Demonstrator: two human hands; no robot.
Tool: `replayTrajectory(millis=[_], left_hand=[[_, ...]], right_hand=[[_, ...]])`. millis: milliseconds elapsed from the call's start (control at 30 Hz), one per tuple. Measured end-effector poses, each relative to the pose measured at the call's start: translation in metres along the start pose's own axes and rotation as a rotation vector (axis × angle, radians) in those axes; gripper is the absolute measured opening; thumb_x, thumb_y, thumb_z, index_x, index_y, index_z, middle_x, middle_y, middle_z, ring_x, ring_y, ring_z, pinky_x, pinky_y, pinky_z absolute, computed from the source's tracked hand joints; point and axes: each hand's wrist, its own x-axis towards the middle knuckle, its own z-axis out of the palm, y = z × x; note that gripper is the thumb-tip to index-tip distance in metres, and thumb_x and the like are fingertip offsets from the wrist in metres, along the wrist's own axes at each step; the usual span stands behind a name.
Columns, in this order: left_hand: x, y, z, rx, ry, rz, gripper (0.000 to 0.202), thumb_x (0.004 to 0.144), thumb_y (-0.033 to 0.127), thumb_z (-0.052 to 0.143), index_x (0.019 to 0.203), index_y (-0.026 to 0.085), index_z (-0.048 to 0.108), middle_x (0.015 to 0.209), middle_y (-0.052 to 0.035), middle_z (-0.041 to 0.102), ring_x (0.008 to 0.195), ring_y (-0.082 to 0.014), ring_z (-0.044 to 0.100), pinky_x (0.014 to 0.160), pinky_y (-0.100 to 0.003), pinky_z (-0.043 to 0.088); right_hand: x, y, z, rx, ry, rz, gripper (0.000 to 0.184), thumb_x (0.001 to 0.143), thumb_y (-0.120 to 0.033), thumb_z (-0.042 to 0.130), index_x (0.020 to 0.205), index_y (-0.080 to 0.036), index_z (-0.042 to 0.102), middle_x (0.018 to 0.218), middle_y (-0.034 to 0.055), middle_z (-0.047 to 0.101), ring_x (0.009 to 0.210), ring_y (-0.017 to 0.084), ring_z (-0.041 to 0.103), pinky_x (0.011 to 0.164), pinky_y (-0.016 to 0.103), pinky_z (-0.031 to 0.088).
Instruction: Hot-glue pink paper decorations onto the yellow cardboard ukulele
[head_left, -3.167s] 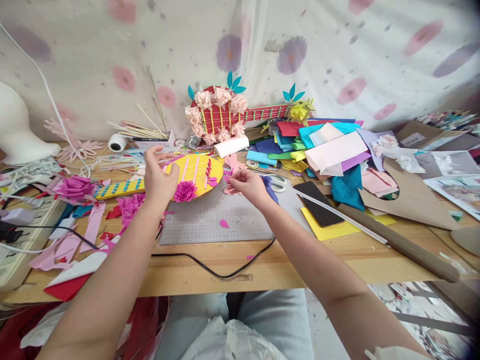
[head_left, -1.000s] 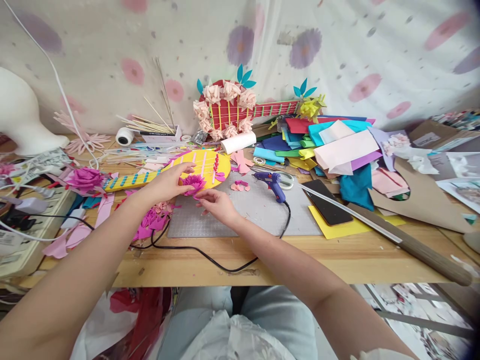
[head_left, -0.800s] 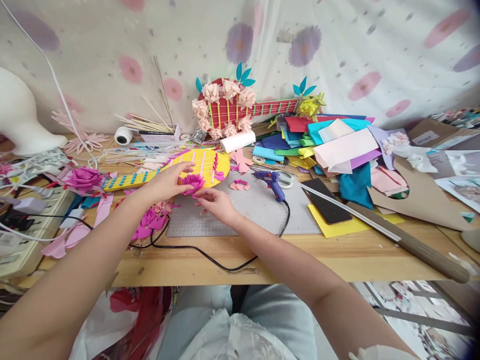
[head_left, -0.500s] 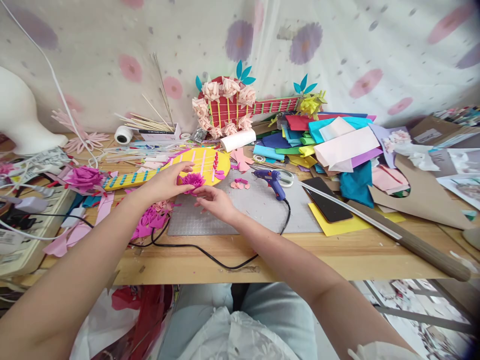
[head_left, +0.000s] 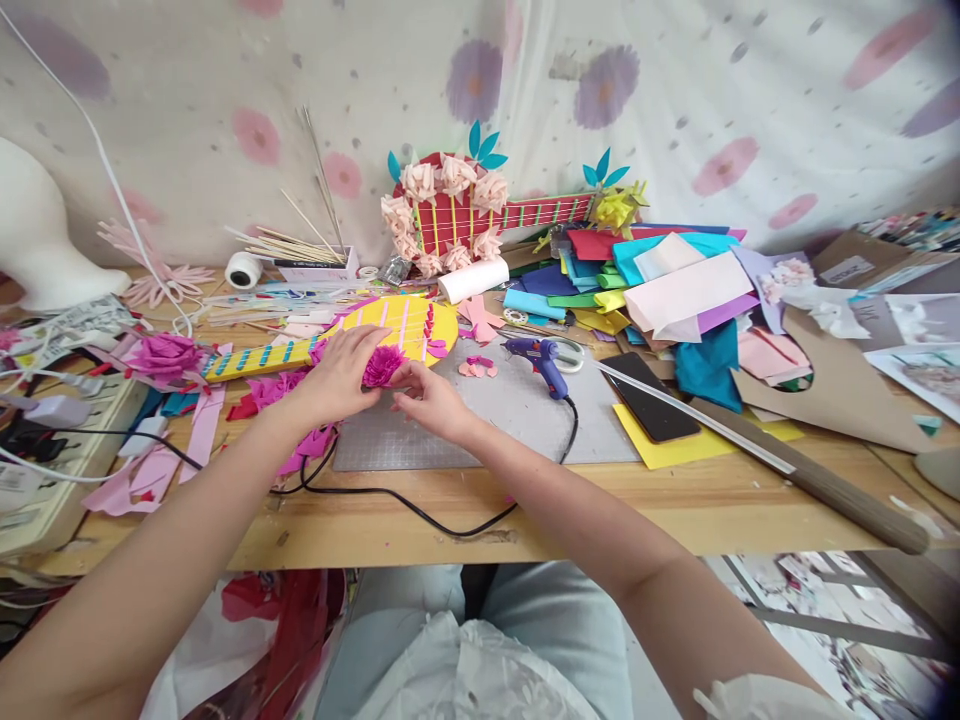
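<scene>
A magenta paper flower (head_left: 382,366) sits at the near edge of the yellow toy guitar's body (head_left: 442,325), which carries pink strings. My left hand (head_left: 346,378) curves around the flower's left side, thumb below and fingers above. From the right, my right hand (head_left: 433,402) pinches its lower right edge with bent fingers; the exact contact of the fingertips is partly hidden. The guitar's neck, with blue stripes (head_left: 259,358), runs off to the left behind my left wrist. Under the hands lies a grey cutting mat (head_left: 495,430).
A blue glue gun (head_left: 544,362) rests on the mat, its black cord (head_left: 420,512) looping along the table's front. To the right are a phone (head_left: 652,398), a long stick (head_left: 825,485) and piled coloured paper (head_left: 682,290). Behind stands a red flowered guitar (head_left: 454,220); a power strip (head_left: 67,500) lies left.
My left hand has lowered slightly and turned, so more of the flower shows between the hands. The right hand's fingers have bent in closer to it. The view has shifted a little.
</scene>
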Motion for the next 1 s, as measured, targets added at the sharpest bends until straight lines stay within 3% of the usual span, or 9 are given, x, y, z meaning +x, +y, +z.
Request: replayTrajectory(millis=[200,633,833,933,1000], left_hand=[[0.001,0.000,0.000,-0.013,-0.006,0.019,0.073,0.067,0.018,0.055,0.135,0.021,0.030,0.138,-0.0122,0.040,0.132,-0.0291,0.033,0.110,-0.049,0.026],[-0.001,-0.001,0.003,-0.004,0.002,0.049,0.066,0.072,0.016,0.050,0.135,0.019,0.031,0.135,-0.0132,0.043,0.131,-0.0272,0.036,0.108,-0.049,0.029],[-0.004,0.000,-0.003,0.009,0.042,0.085,0.065,0.068,0.013,0.049,0.131,0.015,0.037,0.132,-0.0140,0.046,0.127,-0.0275,0.039,0.107,-0.047,0.032],[-0.005,0.006,-0.013,0.007,0.115,0.098,0.064,0.064,0.010,0.050,0.127,0.019,0.042,0.129,-0.0109,0.049,0.124,-0.0269,0.043,0.106,-0.046,0.033],[-0.004,0.013,-0.018,-0.011,0.253,0.078,0.058,0.063,0.009,0.050,0.120,0.021,0.048,0.124,-0.0088,0.052,0.120,-0.0255,0.047,0.105,-0.044,0.036]], right_hand=[[-0.005,-0.012,-0.008,-0.259,0.025,-0.082,0.020,0.075,-0.014,0.051,0.093,-0.023,0.049,0.098,-0.0014,0.065,0.074,0.011,0.062,0.075,0.027,0.046],[-0.003,-0.011,-0.013,-0.329,0.065,-0.111,0.019,0.077,-0.015,0.051,0.096,-0.022,0.049,0.099,-0.0007,0.067,0.074,0.011,0.062,0.074,0.026,0.045],[-0.005,-0.009,-0.017,-0.305,0.088,-0.159,0.017,0.077,-0.015,0.050,0.094,-0.021,0.051,0.095,-0.0003,0.066,0.072,0.011,0.061,0.071,0.026,0.045],[-0.010,-0.005,-0.032,-0.279,0.105,-0.176,0.012,0.078,-0.017,0.050,0.089,-0.020,0.052,0.090,-0.0002,0.065,0.070,0.011,0.061,0.068,0.025,0.044],[-0.016,0.001,-0.046,-0.290,0.129,-0.186,0.009,0.078,-0.018,0.051,0.086,-0.019,0.054,0.086,0.0004,0.063,0.068,0.010,0.058,0.064,0.024,0.042]])
